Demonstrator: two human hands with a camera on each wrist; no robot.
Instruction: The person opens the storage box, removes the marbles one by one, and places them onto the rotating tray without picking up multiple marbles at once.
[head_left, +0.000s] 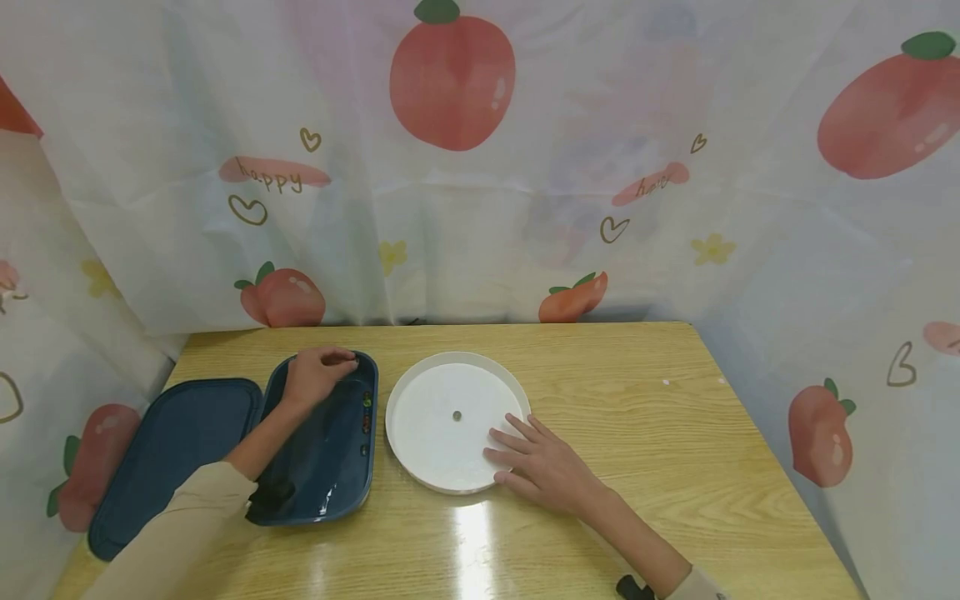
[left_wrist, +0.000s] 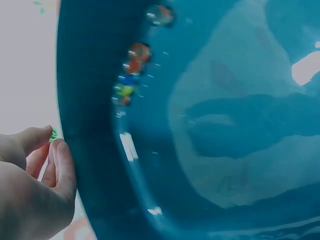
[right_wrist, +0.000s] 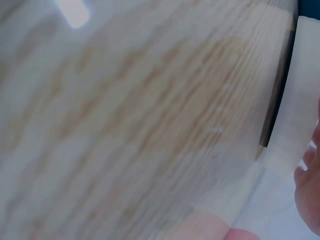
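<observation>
My left hand (head_left: 311,379) is over the far end of a dark blue rectangular tray (head_left: 311,492). Between thumb and fingertips it pinches a small green marble (left_wrist: 54,134), seen beside the tray's rim in the left wrist view. Several coloured glass marbles (left_wrist: 132,67) lie in a row along the tray's right inner side. To the right stands a round white tray (head_left: 442,467) with a single marble (head_left: 457,415) near its middle. Fingers spread, my right hand (head_left: 551,471) rests at the white tray's right rim and holds nothing.
A flat dark blue lid or second tray (head_left: 187,433) lies left of the blue tray, close against it. Everything stands on a wood-grain table (head_left: 637,417). A white curtain (head_left: 495,233) printed with peaches hangs behind and at the sides.
</observation>
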